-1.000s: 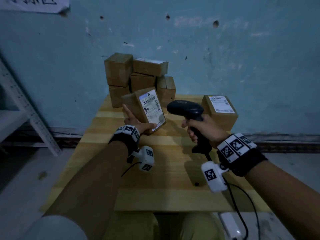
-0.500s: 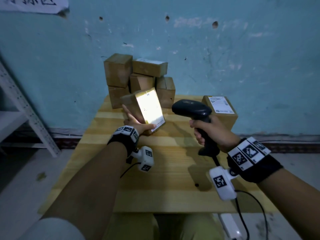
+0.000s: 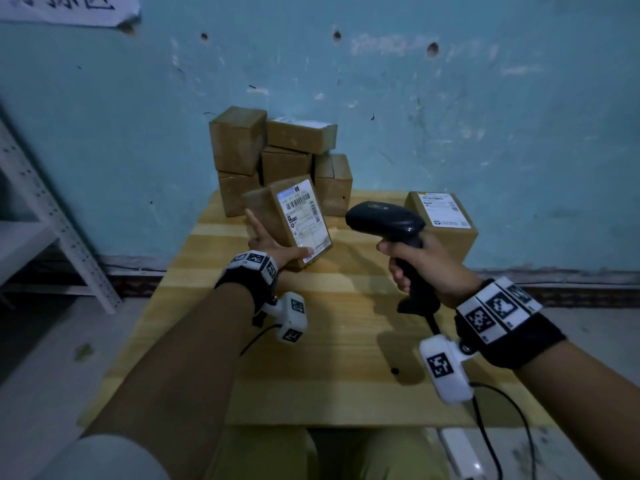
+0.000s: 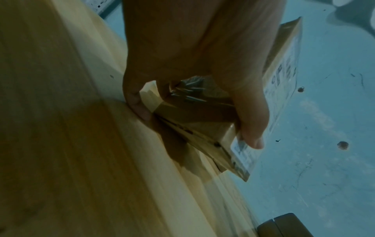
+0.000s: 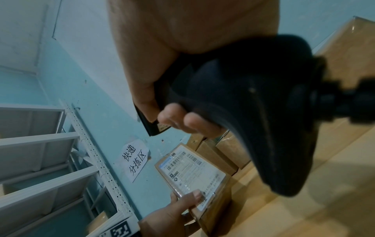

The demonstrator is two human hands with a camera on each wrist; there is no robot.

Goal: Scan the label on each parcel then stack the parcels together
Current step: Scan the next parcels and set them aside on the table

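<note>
From the head view, your left hand (image 3: 273, 245) holds a labelled parcel (image 3: 287, 220) tilted on the wooden table (image 3: 332, 358), in front of the stacked parcels (image 3: 277, 154). Your right hand (image 3: 426, 268) grips the black scanner (image 3: 388, 223). At the left wrist, your thumb (image 4: 251, 128) pinches the label's corner. At the right wrist, fingers (image 5: 182, 121) wrap the scanner's handle.

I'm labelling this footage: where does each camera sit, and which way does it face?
Head: on the head, facing forward-down at the table; both forearms, left hand, right hand.
Left wrist: along the left hand, gripping the parcel.
Right wrist: along the right hand, gripping the scanner.
Shared: all three show that parcel.
</note>
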